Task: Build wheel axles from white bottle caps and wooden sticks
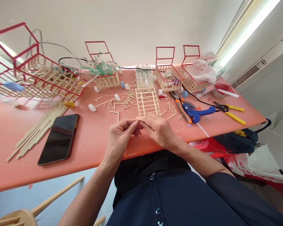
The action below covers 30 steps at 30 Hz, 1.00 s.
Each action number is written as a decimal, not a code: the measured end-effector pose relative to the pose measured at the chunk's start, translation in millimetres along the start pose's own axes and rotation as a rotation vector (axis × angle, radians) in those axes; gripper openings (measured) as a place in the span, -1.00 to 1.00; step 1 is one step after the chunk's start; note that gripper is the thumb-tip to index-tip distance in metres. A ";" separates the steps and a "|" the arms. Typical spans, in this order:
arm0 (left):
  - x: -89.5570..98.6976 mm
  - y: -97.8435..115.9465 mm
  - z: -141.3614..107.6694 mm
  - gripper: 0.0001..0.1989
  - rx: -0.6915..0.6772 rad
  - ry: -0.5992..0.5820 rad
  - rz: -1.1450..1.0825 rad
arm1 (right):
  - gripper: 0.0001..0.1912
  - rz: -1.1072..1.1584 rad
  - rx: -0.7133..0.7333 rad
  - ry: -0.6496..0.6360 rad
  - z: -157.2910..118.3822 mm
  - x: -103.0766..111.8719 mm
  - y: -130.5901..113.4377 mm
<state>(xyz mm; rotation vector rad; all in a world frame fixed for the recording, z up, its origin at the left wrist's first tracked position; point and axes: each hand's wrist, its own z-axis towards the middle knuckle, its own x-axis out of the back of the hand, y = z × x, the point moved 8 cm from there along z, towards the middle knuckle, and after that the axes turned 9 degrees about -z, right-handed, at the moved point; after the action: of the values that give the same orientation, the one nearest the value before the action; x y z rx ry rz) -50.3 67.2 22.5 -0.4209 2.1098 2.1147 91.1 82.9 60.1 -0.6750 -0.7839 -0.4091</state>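
Note:
Both of my hands meet above the table's front edge, fingertips touching. My left hand (122, 135) is closed in a pinch, and so is my right hand (159, 128). A tiny pale tip shows between them, too small to make out. Just beyond my fingers lies a ladder-like frame of wooden sticks (147, 102). Short cut stick pieces (126, 102) are scattered left of the frame, with more pieces (172, 108) to its right. Two white caps joined by a stick (105, 102) lie farther left.
Small stick carts (108, 81) with red handles line the back. A black phone (60, 138) and long sticks (35, 135) lie left on the orange table (94, 150). At right are a blue glue gun (195, 113), pliers (185, 111), yellow-handled cutters (233, 113) and a red-stained cup (220, 91).

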 end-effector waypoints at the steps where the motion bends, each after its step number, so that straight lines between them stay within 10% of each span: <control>1: 0.9 -1.4 -0.1 -0.67 0.000 0.000 -0.005 | -0.71 0.006 0.012 0.009 -0.5 -0.3 -0.7; 30: 7.7 -11.4 0.0 -0.68 0.025 -0.033 0.060 | -0.80 0.148 -0.047 -0.078 0.7 0.5 8.7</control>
<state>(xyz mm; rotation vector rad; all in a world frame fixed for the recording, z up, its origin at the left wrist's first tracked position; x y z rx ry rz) -54.5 66.5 9.3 -0.3221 2.1549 2.1089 96.0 89.6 57.3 -0.7914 -0.7941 -0.2683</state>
